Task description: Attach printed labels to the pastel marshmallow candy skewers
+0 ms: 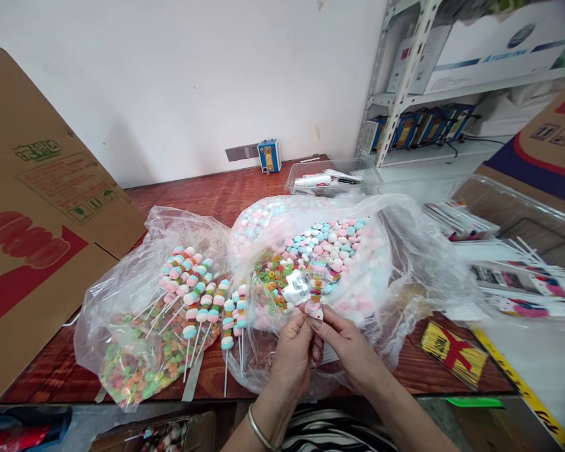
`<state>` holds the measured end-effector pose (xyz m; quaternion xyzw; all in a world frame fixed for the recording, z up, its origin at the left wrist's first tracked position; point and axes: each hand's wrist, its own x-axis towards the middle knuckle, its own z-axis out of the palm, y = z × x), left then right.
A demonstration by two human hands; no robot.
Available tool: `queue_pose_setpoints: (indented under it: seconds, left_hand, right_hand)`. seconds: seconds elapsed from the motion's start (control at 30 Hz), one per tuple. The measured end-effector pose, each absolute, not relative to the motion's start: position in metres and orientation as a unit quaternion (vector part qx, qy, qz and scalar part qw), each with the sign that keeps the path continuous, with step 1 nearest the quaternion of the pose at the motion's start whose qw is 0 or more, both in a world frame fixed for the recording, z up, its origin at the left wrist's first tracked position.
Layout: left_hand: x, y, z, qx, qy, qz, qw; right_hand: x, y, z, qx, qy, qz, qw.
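Note:
Both hands meet in front of me at the lower end of a candy skewer in a clear printed wrapper. My left hand pinches the gathered wrapper from the left, its fingers closed. From the other side, my right hand closes thumb and fingers on the same end; the stick is hidden by the fingers. Behind them lies an open plastic bag of pastel marshmallows, with gummy rings in front of it. To the left, several unwrapped candy skewers rest on a bag of gummy rings.
Cardboard boxes stand at the left and far right. A clear tray of pens sits at the back. On the right are a clear bin with printed wrappers and sticks, and a gold twist-tie pack.

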<state>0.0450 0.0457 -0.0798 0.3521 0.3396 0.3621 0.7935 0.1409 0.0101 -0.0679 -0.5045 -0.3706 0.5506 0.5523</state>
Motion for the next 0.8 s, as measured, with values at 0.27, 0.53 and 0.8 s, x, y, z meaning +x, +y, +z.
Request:
queue_pose_setpoints:
  seconds: [0.27,0.53,0.8]
  left_hand:
    - [0.054,0.033,-0.087,0.362,0.354,0.385,0.772]
    - [0.051,0.034,-0.076,0.285,0.346,0.402,0.798]
    - [0.049,0.032,-0.071,0.222,0.308,0.373,0.846]
  right_hand:
    - [0.121,0.015,-0.073,-0.538,-0.201,0.535,0.619]
    - [0.131,0.016,-0.059,-0.474,-0.197,0.614,0.6]
    - [0.137,0.011,-0.069,-0.401,-0.244,0.678,0.566]
